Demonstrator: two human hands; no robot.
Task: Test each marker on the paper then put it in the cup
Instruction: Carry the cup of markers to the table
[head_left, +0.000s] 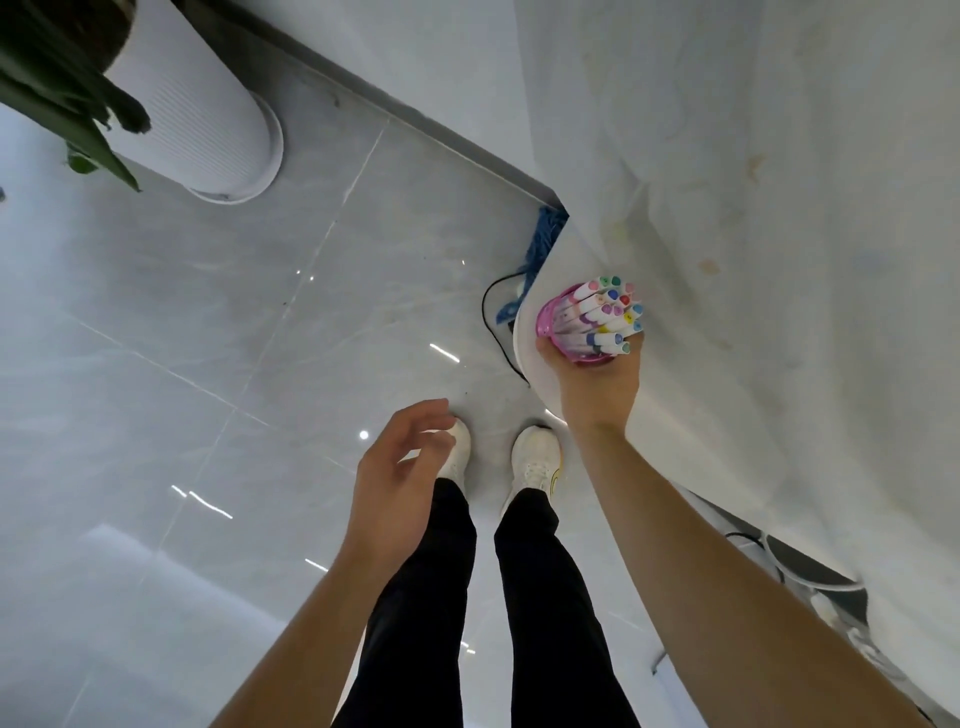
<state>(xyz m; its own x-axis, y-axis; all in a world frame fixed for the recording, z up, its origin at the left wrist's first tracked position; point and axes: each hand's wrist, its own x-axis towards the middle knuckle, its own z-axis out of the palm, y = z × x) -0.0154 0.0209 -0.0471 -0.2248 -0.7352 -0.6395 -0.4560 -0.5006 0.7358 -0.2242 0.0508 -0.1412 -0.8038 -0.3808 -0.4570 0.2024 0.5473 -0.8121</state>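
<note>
Floor (208, 338): grey glossy tiles, 1 surface, below and to the left of both sets of fingers.
Bench (779, 208): 1, white top with faint coloured stains; its rounded corner lies directly under the right fingers.
Planter (208, 119): 1, white, ribbed, with green leaves, well apart from the fingers, far beyond the left ones.
Legs in black trousers: 2. White shoes (535, 457): 2, just past the left fingers on the floor.
Right hand (597, 387): reaches over the bench corner, fingers (636, 345) and thumb wrapped round the cup.
Left hand (397, 478): hangs over the floor, holding nothing, fingers (426, 415) loosely curled and apart.
Cup (548, 317): 1, pink, tilted away, held inside the right fingers at the bench corner.
Markers (605, 317): white barrels, coloured caps, all packed in the cup, just beyond the right fingertips. About 15 caps visible; exact count cannot be told.
Black cable (488, 312): 1, on the floor left of the right fingers.
</note>
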